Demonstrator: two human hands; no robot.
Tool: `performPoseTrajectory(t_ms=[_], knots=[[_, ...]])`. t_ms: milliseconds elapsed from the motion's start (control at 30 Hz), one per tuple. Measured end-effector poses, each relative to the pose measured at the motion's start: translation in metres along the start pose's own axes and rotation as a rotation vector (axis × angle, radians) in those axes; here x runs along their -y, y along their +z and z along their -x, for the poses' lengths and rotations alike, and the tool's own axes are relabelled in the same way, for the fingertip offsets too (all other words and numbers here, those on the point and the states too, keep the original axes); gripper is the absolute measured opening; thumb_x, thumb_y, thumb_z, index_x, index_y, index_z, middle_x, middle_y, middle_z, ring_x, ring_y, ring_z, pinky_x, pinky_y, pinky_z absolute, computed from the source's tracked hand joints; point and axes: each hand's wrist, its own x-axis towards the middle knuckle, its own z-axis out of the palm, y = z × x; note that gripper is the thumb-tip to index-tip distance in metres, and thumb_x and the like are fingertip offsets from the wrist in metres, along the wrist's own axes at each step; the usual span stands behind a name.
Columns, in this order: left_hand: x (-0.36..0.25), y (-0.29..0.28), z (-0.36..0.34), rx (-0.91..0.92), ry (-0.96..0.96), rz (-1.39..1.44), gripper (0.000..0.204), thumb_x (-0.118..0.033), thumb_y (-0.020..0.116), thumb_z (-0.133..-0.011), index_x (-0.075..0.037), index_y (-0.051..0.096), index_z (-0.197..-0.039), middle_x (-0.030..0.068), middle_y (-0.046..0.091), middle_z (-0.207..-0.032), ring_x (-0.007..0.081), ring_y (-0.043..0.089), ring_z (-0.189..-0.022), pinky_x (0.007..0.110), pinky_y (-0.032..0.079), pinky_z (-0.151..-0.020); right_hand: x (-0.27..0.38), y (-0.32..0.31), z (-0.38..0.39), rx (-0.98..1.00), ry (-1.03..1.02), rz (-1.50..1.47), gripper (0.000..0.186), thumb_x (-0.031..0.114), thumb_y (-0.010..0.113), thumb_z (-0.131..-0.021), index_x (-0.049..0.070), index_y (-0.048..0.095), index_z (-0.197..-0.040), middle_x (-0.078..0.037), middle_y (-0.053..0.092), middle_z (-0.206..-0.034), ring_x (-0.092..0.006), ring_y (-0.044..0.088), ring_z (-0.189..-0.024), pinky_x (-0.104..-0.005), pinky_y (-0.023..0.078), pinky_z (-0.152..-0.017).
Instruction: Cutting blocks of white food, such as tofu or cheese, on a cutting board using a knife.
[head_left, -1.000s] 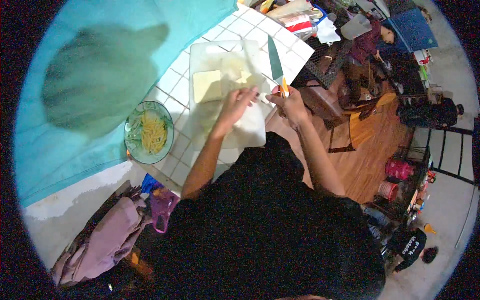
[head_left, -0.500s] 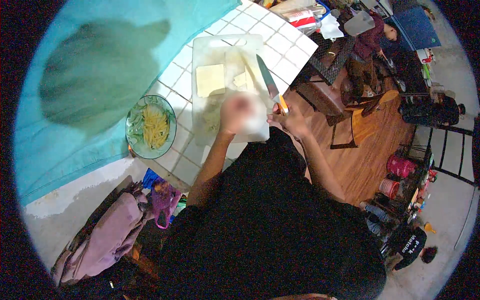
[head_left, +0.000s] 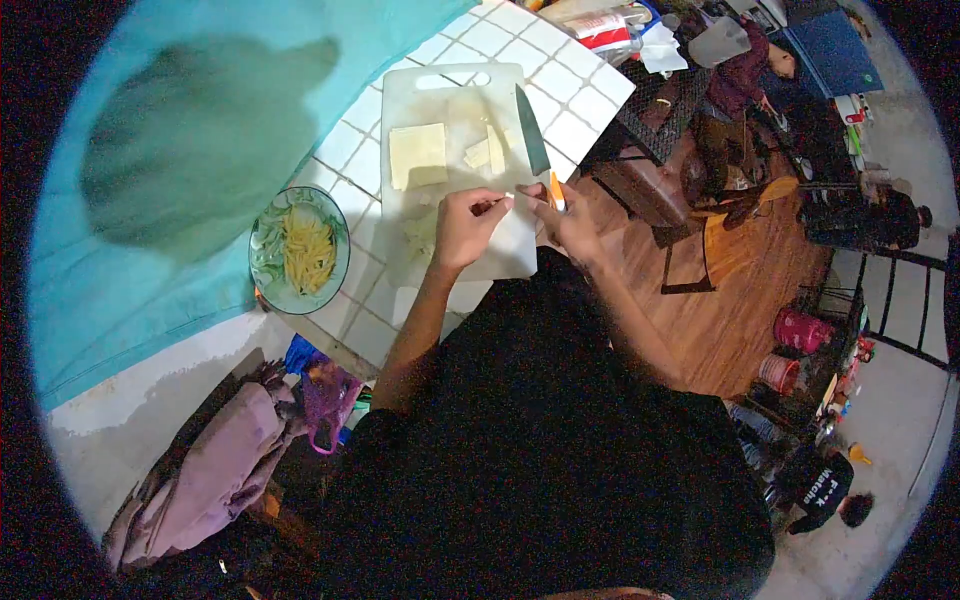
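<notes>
My right hand [head_left: 568, 228] is closed around the orange handle of a kitchen knife [head_left: 532, 130], whose blade points away over the right edge of a white cutting board [head_left: 405, 108]. My left hand [head_left: 466, 228] hovers above the near part of the board, thumb and fingertips pinched on a small white piece [head_left: 509, 198], too small to name. The right fingertips come close to that piece. Farther up the board lie a pale yellow square slab [head_left: 417, 157] and smaller cut pieces [head_left: 484, 153]. Faint pale scraps rest beside my left wrist.
A glass bowl [head_left: 255, 270] holding yellow strips stands left of the board on the white tiled counter [head_left: 345, 150]. Turquoise cloth [head_left: 200, 310] covers the left side. Plastic packages [head_left: 605, 35] sit at the far end. Chairs and other people are off to the right.
My left hand, smeared by motion before, now shows plainly with a pinch on the small white piece. The right hand has shifted slightly left, bringing both sets of fingertips closer.
</notes>
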Motion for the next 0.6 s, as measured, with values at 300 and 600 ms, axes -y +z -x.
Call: performPoseTrajectory(t_ms=[300, 600], knots=[[-0.012, 0.002, -0.003, -0.028, -0.04, 0.253, 0.024, -0.016, 0.073, -0.089, 0.007, 0.071, -0.095, 0.0024, 0.068, -0.077, 0.0056, 0.057, -0.068, 0.023, 0.045, -0.06, 0.018, -0.008, 0.002, 0.072, 0.073, -0.136, 0.03, 0.011, 0.076, -0.085, 0.001, 0.061, -0.109, -0.001, 0.063, -0.093, -0.0099, 0.059, -0.08, -0.0247, 0.049, -0.069], [0.02, 0.017, 0.038, -0.19, 0.353, -0.533, 0.015, -0.015, 0.072, -0.081, -0.008, 0.071, -0.094, 0.0093, 0.064, -0.102, 0.0278, 0.059, -0.101, 0.042, 0.046, -0.086, -0.022, -0.021, -0.013, -0.011, -0.085, 0.106, 0.029, 0.001, 0.074, -0.082, -0.001, 0.062, -0.108, -0.005, 0.064, -0.096, -0.0144, 0.063, -0.085, -0.0287, 0.055, -0.073]])
